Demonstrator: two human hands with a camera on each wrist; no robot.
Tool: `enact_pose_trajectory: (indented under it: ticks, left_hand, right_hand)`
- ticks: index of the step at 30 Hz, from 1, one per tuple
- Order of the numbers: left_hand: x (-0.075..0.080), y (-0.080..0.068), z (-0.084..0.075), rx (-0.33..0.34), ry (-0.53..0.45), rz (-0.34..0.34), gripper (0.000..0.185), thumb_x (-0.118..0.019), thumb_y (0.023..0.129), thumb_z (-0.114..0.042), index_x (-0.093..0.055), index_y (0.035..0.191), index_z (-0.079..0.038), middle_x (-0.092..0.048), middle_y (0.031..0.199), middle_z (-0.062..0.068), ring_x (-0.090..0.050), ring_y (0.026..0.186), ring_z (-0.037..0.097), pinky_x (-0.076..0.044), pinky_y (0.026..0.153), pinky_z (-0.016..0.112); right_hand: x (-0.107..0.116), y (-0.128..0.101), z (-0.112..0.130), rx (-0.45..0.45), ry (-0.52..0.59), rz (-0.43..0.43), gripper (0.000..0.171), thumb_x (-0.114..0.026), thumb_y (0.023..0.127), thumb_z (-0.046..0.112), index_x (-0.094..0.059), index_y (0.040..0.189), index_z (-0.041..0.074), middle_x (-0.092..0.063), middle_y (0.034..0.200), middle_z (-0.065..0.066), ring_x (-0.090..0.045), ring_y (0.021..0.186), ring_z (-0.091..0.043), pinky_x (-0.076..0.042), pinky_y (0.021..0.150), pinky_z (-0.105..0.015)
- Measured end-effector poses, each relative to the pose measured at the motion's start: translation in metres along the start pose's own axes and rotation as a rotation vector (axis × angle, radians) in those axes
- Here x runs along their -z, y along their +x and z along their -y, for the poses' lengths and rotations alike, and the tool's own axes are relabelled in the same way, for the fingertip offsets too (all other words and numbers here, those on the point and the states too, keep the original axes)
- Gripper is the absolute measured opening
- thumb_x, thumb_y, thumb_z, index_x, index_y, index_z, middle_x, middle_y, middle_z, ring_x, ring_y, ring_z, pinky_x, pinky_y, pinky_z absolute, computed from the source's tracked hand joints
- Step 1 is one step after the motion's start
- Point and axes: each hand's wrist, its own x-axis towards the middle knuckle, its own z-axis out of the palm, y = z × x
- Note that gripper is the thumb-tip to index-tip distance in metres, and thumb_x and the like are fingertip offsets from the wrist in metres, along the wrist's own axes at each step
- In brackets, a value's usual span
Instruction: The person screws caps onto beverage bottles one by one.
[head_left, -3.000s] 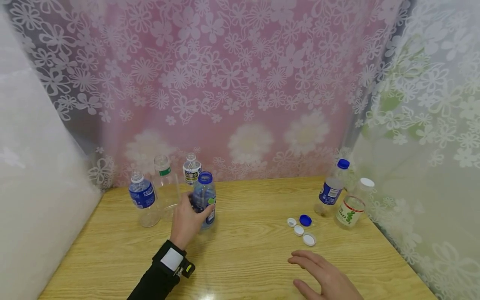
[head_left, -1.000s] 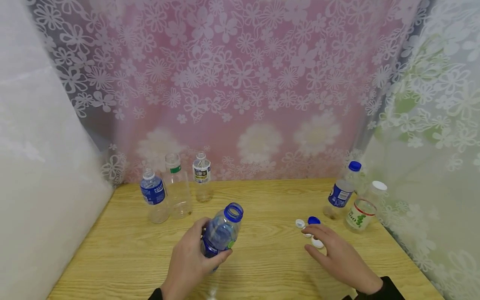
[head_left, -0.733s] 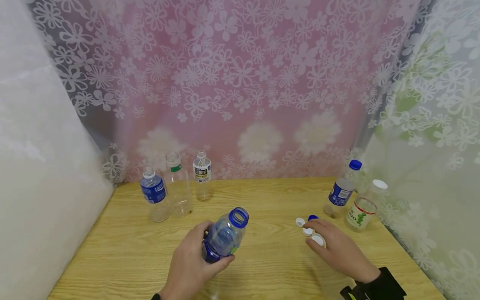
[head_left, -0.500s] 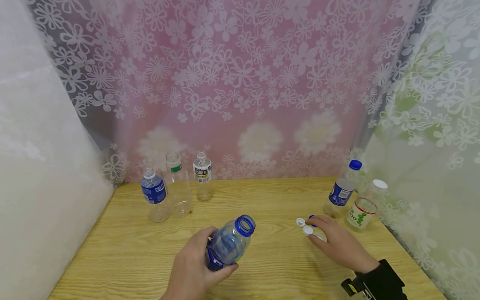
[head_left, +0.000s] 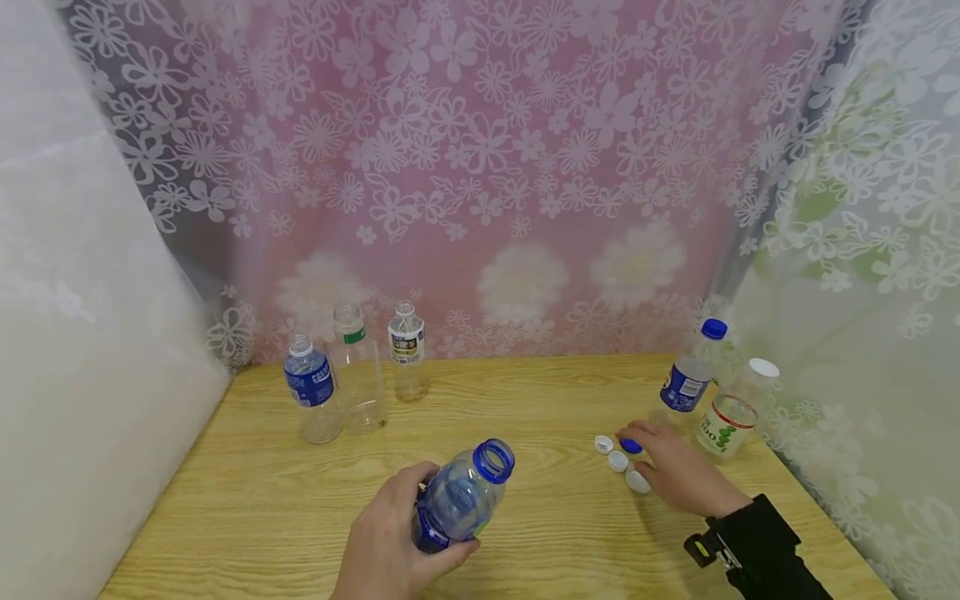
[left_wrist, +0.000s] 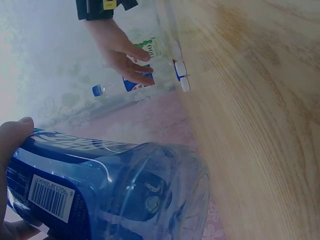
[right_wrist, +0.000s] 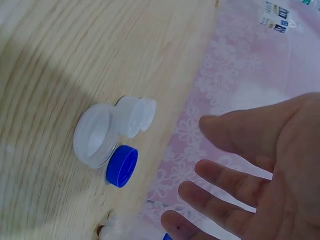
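My left hand [head_left: 393, 542] grips a clear blue-tinted bottle [head_left: 459, 500] round its body, tilted with the open blue-ringed neck [head_left: 493, 461] pointing up and to the right, above the front middle of the wooden table [head_left: 525, 400]. In the left wrist view the bottle [left_wrist: 110, 195] fills the bottom left. My right hand [head_left: 663, 468] lies open with its fingers spread over a cluster of loose caps. Its fingertips are at the blue cap [head_left: 632, 447], with white caps [head_left: 617, 461] beside it. In the right wrist view the blue cap [right_wrist: 121, 166] lies just beyond the fingertips [right_wrist: 200, 195], next to a wide white cap [right_wrist: 92, 136].
Three uncapped bottles stand at the back left: one with a blue label [head_left: 310, 392], a clear one [head_left: 356, 371] and a small one [head_left: 407, 350]. Two capped bottles [head_left: 690, 375] [head_left: 731, 412] stand at the right edge. Flowered curtains close in the back and both sides.
My left hand has brought the blue bottle from the back-left group to the front middle and tilted it. My right hand has reached forward over the caps to the blue cap.
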Motion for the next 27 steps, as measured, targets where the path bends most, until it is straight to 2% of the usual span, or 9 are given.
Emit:
enact_pose_trajectory:
  ticks: [5, 10, 15, 27]
  left_hand:
    - [-0.001, -0.001, 0.002, -0.005, -0.002, -0.013, 0.084, -0.085, 0.061, -0.071, -0.058, 0.124, -0.022, -0.065, 0.107, -0.013, -0.062, 0.092, 0.002, -0.057, 0.076, 0.032]
    - [-0.001, -0.001, 0.002, 0.018, -0.014, -0.001, 0.086, -0.088, 0.057, -0.068, -0.057, 0.125, -0.024, -0.064, 0.108, -0.015, -0.061, 0.093, 0.000, -0.057, 0.077, 0.030]
    - [-0.001, -0.001, 0.003, 0.015, -0.007, -0.005, 0.085, -0.084, 0.061, -0.072, -0.057, 0.125, -0.023, -0.065, 0.108, -0.013, -0.062, 0.093, 0.001, -0.057, 0.077, 0.031]
    - [0.000, -0.003, 0.003, 0.008, 0.008, 0.005, 0.086, -0.082, 0.062, -0.075, -0.059, 0.125, -0.021, -0.066, 0.109, -0.012, -0.064, 0.093, 0.002, -0.058, 0.077, 0.031]
  right_hand:
    - [-0.003, 0.009, -0.008, -0.005, -0.041, 0.035, 0.047, -0.072, 0.090, 0.005, -0.059, 0.135, 0.008, -0.056, 0.138, -0.022, -0.056, 0.124, -0.044, -0.050, 0.095, -0.057]
    - [-0.005, 0.015, -0.017, -0.035, -0.049, 0.057, 0.051, -0.073, 0.089, 0.006, -0.058, 0.137, 0.005, -0.055, 0.139, -0.024, -0.057, 0.124, -0.045, -0.048, 0.097, -0.059]
    - [-0.008, 0.018, -0.022, -0.031, -0.057, 0.058, 0.049, -0.074, 0.089, 0.006, -0.059, 0.135, 0.003, -0.058, 0.135, -0.022, -0.059, 0.120, -0.043, -0.050, 0.095, -0.058]
    - [-0.021, 0.031, -0.037, -0.011, -0.095, 0.115, 0.046, -0.072, 0.091, 0.006, -0.061, 0.136, 0.007, -0.058, 0.135, -0.025, -0.060, 0.118, -0.045, -0.051, 0.094, -0.058]
